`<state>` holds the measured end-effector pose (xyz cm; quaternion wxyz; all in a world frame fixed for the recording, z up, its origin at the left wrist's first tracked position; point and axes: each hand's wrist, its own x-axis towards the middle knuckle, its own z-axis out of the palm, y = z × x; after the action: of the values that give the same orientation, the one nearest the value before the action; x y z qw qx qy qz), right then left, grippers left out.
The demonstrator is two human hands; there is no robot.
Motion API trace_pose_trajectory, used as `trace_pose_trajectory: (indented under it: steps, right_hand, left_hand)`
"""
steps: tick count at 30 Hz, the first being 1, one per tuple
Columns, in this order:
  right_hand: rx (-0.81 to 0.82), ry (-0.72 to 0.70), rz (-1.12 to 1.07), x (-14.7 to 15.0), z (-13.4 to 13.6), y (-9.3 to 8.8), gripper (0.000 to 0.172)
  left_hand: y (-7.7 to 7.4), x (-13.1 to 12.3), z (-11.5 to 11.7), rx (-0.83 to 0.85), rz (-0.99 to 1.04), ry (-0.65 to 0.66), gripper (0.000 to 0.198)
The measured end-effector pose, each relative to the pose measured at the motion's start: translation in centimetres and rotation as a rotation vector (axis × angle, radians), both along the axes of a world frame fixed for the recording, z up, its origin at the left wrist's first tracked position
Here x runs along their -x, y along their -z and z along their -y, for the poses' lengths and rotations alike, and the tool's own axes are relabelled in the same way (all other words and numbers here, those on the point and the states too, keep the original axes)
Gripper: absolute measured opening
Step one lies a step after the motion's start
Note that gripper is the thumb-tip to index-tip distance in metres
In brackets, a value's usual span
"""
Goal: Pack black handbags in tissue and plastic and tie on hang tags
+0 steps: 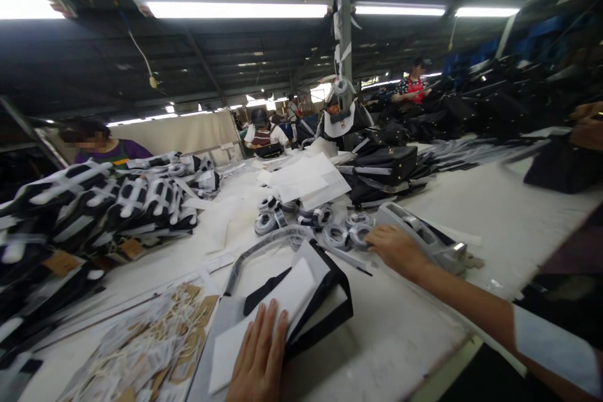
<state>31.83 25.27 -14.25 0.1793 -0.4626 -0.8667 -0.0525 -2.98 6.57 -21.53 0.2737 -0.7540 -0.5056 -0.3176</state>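
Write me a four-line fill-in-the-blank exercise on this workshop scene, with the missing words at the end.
1. The white sheet lies under the person's ____ hand.
2. The grey tape dispenser is beside the person's ____ hand.
3. In the picture, the pile of tags lies to the ____ of the black bag.
4. The apron on the co-worker near the tall black heap is coloured ____.

Missing words: left; right; left; red.
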Motion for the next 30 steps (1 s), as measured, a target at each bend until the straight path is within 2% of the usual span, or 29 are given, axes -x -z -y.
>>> trace_pose_trajectory:
  steps: [2, 4, 7, 11, 15, 18, 23, 27, 30]
  right_hand:
    - [0.011, 0.037, -0.047, 0.4, -2.1, -0.2, 0.030]
    - [0.034, 0.061, -0.095, -0.3, -2.8, 0.2, 0.038]
    - [0.090, 0.075, -0.128, -3.3, -1.2, 1.7, 0.031]
    - [0.155, 0.108, -0.102, -7.1, 2.3, 3.8, 0.035]
    - [0.198, 0.144, -0.080, -7.3, 3.2, 5.0, 0.036]
    - [0.212, 0.175, -0.069, -6.2, 2.9, 4.8, 0.032]
    - [0.186, 0.229, -0.024, -5.5, 2.8, 3.1, 0.028]
    - [0.138, 0.246, -0.035, -5.9, 2.9, 1.7, 0.032]
    - [0.137, 0.226, -0.079, -6.2, 2.6, 1.5, 0.032]
  left_hand:
    - [0.0, 0.0, 0.0, 0.004, -0.006, -0.002, 0.064]
    - [0.0, 0.0, 0.1, 0.016, -0.003, 0.000, 0.064]
    - [0.0, 0.1, 0.3, 0.034, 0.008, -0.005, 0.065]
    - [-0.1, 0.1, 0.4, 0.060, 0.034, -0.013, 0.066]
    - [-0.1, 0.2, 0.2, 0.097, 0.052, 0.006, 0.064]
    - [-0.2, 0.5, 0.1, 0.075, 0.040, 0.010, 0.062]
    - [-0.2, 1.1, 0.0, 0.032, -0.026, 0.020, 0.059]
    - [-0.5, 0.4, 0.3, 0.046, 0.023, -0.030, 0.062]
    - [-0.7, -0.4, 0.5, 0.064, 0.074, -0.049, 0.065]
